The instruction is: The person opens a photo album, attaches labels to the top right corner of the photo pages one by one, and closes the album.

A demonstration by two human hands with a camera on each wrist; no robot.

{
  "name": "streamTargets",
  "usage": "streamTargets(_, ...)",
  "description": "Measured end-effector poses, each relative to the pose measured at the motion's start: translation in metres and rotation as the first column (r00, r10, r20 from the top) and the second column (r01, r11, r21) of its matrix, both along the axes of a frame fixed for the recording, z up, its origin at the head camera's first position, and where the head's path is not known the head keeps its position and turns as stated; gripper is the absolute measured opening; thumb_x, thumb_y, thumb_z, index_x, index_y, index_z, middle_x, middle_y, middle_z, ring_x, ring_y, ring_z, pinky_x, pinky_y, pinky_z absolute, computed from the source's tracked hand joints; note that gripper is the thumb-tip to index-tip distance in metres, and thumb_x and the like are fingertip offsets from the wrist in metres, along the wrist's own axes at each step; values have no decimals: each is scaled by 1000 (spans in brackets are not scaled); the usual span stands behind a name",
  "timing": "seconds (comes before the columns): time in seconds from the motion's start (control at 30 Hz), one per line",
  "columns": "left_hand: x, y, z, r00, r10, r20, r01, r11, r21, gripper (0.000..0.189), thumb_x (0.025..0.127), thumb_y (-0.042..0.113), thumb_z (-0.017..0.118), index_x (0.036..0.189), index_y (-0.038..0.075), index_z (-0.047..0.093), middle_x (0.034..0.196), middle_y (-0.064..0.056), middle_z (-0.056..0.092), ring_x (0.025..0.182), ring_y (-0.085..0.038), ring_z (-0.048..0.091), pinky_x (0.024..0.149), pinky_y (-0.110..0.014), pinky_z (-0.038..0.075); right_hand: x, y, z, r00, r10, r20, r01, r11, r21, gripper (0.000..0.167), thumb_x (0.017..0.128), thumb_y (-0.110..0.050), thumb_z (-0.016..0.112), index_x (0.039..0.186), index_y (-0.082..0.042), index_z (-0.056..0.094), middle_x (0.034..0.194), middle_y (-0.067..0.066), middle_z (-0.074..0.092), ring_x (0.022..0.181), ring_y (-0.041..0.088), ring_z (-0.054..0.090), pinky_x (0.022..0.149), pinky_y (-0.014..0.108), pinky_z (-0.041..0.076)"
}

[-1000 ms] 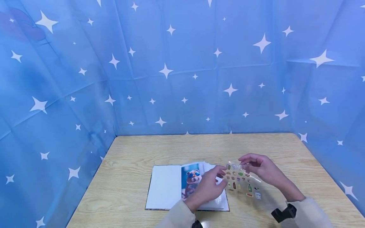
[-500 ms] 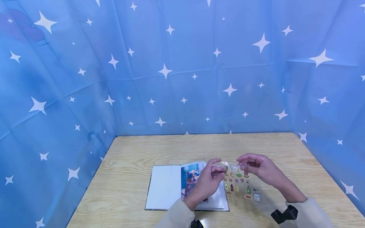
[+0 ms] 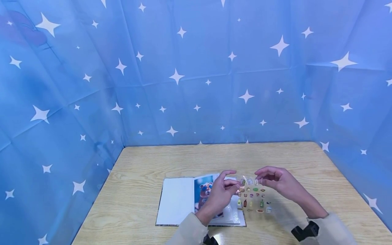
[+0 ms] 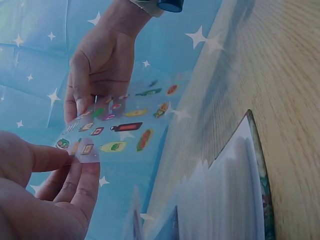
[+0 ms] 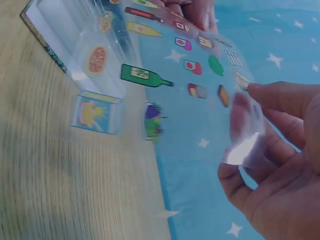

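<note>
Over one table (image 3: 147, 160) and one open album (image 3: 176, 200), two hands (image 3: 221, 195) (image 3: 281, 183) pinch one sticker sheet (image 4: 125, 127).

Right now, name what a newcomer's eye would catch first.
Probably the blue star-patterned backdrop behind the wooden table. Next, the clear food-sticker sheet pinched by the left hand and right hand, then the open photo album mostly left of it, showing a bear in sunglasses.
</note>
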State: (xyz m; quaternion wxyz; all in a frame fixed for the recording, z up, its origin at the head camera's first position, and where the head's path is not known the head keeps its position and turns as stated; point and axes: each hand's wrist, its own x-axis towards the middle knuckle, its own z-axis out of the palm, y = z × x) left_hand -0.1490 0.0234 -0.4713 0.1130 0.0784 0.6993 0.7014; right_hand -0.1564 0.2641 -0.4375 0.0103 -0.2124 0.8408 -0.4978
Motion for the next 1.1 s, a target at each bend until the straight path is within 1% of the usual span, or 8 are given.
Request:
streamTargets(0.13,0,0,-1,1000,8,14,-8,1000,17,42,92,6,67,126,29,58,97,3,74,86,-17,71,77,-32,59,1,-4,0,989,-83,-121,95,991,95,19,91,-8,70,108,-14,71,101,-1,71,87,7,62,70,24,52)
streamTargets(0.27,0,0,-2,1000,12,27,-13,999,33,41,91,5,67,125,28,58,97,1,75,84,-19,72,75,-32,60,3,-12,-2,948,-125,-292,171,975,138,27,85,-6,76,107,-20,72,106,-5,69,92,4,59,75,22,50)
streamTargets(0.37,0,0,-3,999,15,31,-16,1000,21,40,92,7,67,124,28,58,96,3,75,83,-19,72,73,-29,59,3,-19,-3,925,-110,-363,170,976,136,33,82,-2,78,107,-22,72,105,-7,68,92,3,59,76,22,50)
streamTargets(0.43,0,0,-3,999,11,36,-11,1000,16,39,93,7,66,124,29,58,95,3,75,82,-19,72,73,-28,59,3,-23,-5,921,-85,-381,146,980,132,35,81,-1,78,107,-24,71,103,-10,68,91,5,60,75,22,50)
streamTargets(0.63,1,0,-3,998,-6,57,5,1000,14,38,94,9,65,126,29,57,97,4,74,81,-18,73,75,-31,60,4,-35,-8,908,-4,-419,62,990,125,37,80,1,79,108,-22,71,103,-4,70,92,12,63,75,29,55)
streamTargets(0.77,1,-1,-2,998,-4,71,5,1000,-12,38,95,11,65,125,33,57,97,7,74,81,-16,72,75,-30,60,5,-39,-9,904,-3,-427,62,990,124,37,79,-1,80,108,-21,71,104,-4,70,94,13,63,76,30,56)
streamTargets(0.97,1,-1,-3,997,-3,80,4,1000,-11,39,95,12,65,127,32,58,97,6,74,81,-17,72,74,-31,60,5,-41,-11,900,-14,-435,61,994,95,39,78,2,81,108,-20,71,104,-2,70,94,13,63,72,29,55)
streamTargets(1.1,1,-1,-3,996,-2,90,3,1000,-6,39,95,12,65,126,34,58,98,7,74,82,-17,71,75,-31,60,5,-42,-11,905,-9,-426,49,995,84,38,78,2,80,108,-20,71,103,-2,70,94,13,63,69,29,55)
